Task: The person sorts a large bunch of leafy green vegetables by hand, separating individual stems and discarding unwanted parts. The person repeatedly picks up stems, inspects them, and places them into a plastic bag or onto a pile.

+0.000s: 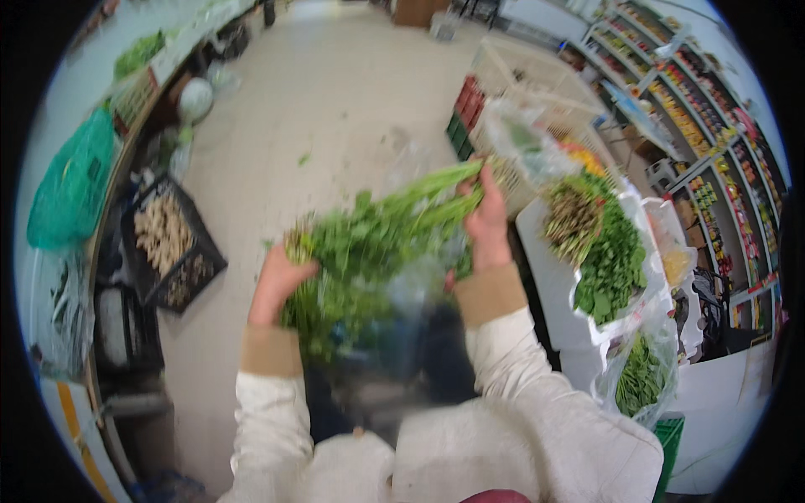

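My left hand [277,283] grips a bunch of leafy greens [300,248] by its cut stem ends, and dark leaves hang below the fist. Long pale-green stems [434,188] are held in my right hand [489,217] near their root ends. The leaves of this second bunch [358,236] reach across to the left hand, so where the two bunches part is hard to tell. Beneath them, in front of my body, there is a blurred clear plastic bag [409,289] with more greens [352,308] around it.
At right, a white foam box [594,330] holds bundled greens [610,270], beside a bag of greens [641,377]. Cream plastic crates [534,56] stand farther off. At left, a black crate [210,261] of ginger [162,229] sits below a counter with a green bag [75,188].
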